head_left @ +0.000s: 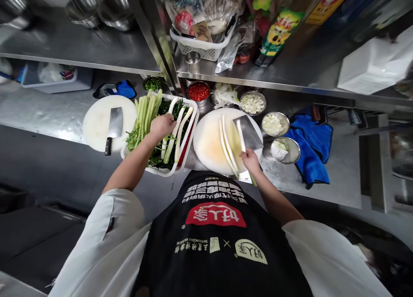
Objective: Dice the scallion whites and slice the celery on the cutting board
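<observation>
My left hand [163,126] is over the white basket [196,116], its fingers closed at the scallions [179,133]. What sits between those fingers is hidden. Leafy green stalks [146,112] fill the basket's left side, with something red along its right edge. My right hand [251,160] grips a scallion [240,133] near its lower part, at the right of a round white cutting board [208,138]. Two more long scallions [227,142] lie on that board. Beneath the held one rests a wide cleaver blade [252,134]; its handle is not visible.
Left of the basket, a cleaver [115,125] lies on a second round board [93,120]. Bowls of chopped red peppers [198,91] and white pieces [252,102] line the back. A blue cloth [311,138] lies right. A steel shelf [274,80] overhangs the counter.
</observation>
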